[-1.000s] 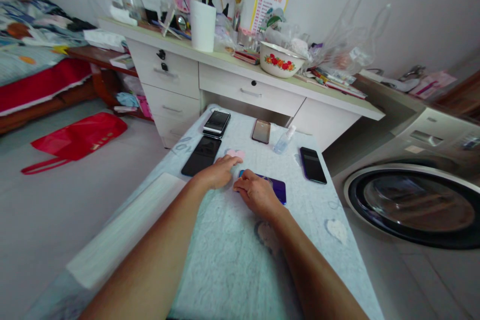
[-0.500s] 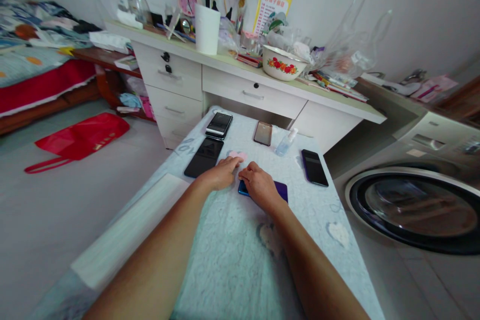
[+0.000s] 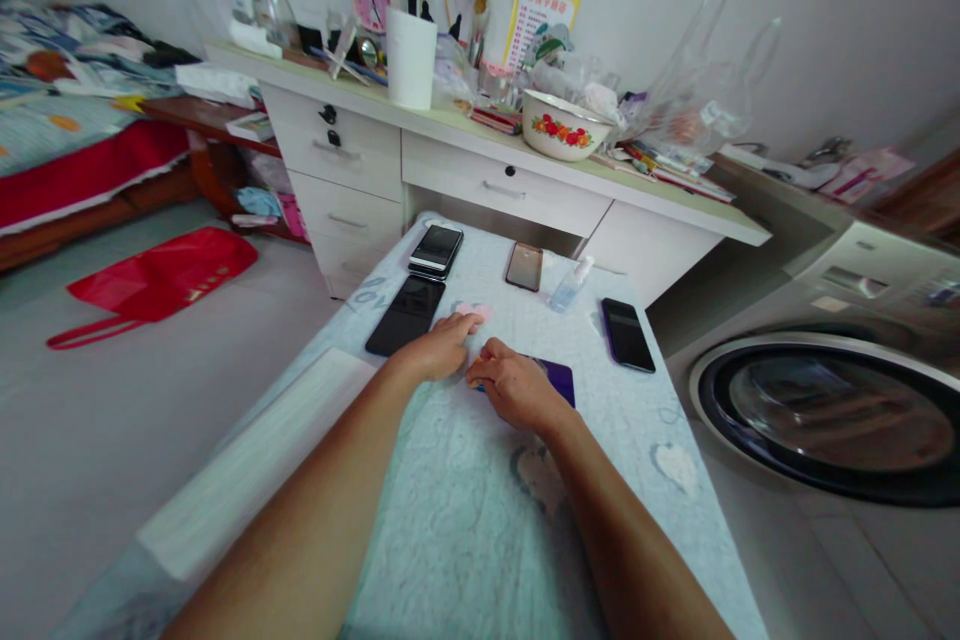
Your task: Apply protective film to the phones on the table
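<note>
A blue-purple phone (image 3: 561,380) lies face down or dark side up, I cannot tell which, on the cloth-covered table (image 3: 450,500). My right hand (image 3: 514,385) is over its left part, with fingers curled and pressed together at the phone's left end; whatever they pinch is hidden. My left hand (image 3: 442,348) rests on the cloth just left of that phone, fingers stretched out beside a pink heart print (image 3: 472,311). Close to its wrist lies a large black phone (image 3: 407,316).
Farther back are stacked phones (image 3: 436,250), a brownish phone or case (image 3: 525,266) and a clear spray bottle (image 3: 571,284). Another dark phone (image 3: 628,334) lies at the right edge. A white desk (image 3: 495,155) stands behind, a washing machine (image 3: 847,320) to the right.
My right hand has slid slightly left over the phone, covering its left end and showing more of its top edge. My left hand and the other phones stay put.
</note>
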A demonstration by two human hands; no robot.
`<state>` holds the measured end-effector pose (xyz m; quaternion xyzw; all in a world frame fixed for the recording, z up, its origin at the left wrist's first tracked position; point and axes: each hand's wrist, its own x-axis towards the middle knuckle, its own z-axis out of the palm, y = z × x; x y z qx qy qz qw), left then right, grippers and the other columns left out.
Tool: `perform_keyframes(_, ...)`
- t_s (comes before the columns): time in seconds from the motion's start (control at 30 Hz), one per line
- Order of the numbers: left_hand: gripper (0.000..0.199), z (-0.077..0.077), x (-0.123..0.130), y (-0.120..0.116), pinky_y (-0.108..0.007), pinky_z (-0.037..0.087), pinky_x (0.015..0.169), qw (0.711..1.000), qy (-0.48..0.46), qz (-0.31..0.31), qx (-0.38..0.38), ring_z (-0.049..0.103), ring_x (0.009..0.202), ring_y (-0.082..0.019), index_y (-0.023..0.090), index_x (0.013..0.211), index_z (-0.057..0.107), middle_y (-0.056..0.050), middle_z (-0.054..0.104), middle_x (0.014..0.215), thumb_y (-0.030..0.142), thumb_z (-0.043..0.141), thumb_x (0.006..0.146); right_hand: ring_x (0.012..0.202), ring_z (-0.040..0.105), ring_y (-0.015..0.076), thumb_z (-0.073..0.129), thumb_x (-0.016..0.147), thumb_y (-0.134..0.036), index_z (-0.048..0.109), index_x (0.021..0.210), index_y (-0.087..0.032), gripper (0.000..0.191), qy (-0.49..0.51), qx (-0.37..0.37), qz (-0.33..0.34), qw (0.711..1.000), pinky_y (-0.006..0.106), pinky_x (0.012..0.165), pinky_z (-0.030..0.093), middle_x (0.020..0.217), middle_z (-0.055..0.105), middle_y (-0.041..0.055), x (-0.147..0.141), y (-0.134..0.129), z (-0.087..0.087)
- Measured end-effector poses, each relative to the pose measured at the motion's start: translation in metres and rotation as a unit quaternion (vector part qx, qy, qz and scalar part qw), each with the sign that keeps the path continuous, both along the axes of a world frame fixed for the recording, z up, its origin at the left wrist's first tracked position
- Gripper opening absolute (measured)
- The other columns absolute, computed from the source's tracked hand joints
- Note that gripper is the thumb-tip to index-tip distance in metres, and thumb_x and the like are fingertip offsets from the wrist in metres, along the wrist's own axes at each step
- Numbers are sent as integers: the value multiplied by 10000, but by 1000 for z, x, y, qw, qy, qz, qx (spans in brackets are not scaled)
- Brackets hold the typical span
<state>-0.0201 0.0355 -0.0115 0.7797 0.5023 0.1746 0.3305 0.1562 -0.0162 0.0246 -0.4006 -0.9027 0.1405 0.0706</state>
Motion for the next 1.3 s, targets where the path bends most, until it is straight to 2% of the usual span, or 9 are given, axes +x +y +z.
perform_keyframes(0.27,599,1,0,-2,-387,373,1063,1000,-7,7,-16,506,1212,-215,180,1310,420,-127,493,1341,70,476,724,843,543,144,484,921,-182,679,982,-238,212,-13,33,-68,997,230,677,386,1021,543,45,-3,6,-2)
perform_keyframes(0.47,702,6,-2,-4,-369,387,1047,1000,-5,-7,-15,506,1224,-227,191,1331,398,-125,502,1331,25,512,658,878,530,165,432,966,-251,675,1021,-251,250,-28,57,-124,990,240,685,389,1030,544,57,-6,15,-5)
perform_keyframes(0.7,722,-1,-3,-2,-354,376,1057,1000,11,-16,0,476,1253,-228,171,1342,389,-130,493,1336,15,500,646,905,522,184,425,968,-261,652,1057,-254,244,-38,52,-158,985,262,706,391,1039,531,60,-7,20,-10)
perform_keyframes(0.83,705,2,-2,-3,-351,385,1049,1000,11,-15,1,489,1234,-220,174,1332,398,-126,498,1325,6,487,654,902,533,164,433,960,-221,658,1050,-250,244,-18,40,-142,989,246,712,386,1055,540,53,-5,18,-7)
perform_keyframes(1.03,625,9,-1,-6,-356,393,1041,1000,1,-8,-12,509,1215,-216,175,1315,413,-135,485,1336,39,480,708,840,555,137,475,927,-177,681,962,-241,218,3,19,-82,996,229,722,393,1001,546,35,-2,12,-2)
perform_keyframes(1.13,607,7,-1,-5,-364,408,1027,1000,-2,-5,-21,507,1214,-227,179,1304,421,-135,476,1347,93,528,712,824,557,129,475,924,-170,684,938,-241,221,8,8,-49,999,225,721,396,976,538,26,0,8,0)
perform_keyframes(1.3,614,2,-2,-1,-350,398,1035,1000,6,-8,-16,488,1234,-207,209,1276,448,-97,486,1350,70,512,682,817,548,124,482,923,-170,693,916,-240,222,-6,-5,-16,1000,226,722,392,983,539,22,2,1,5)
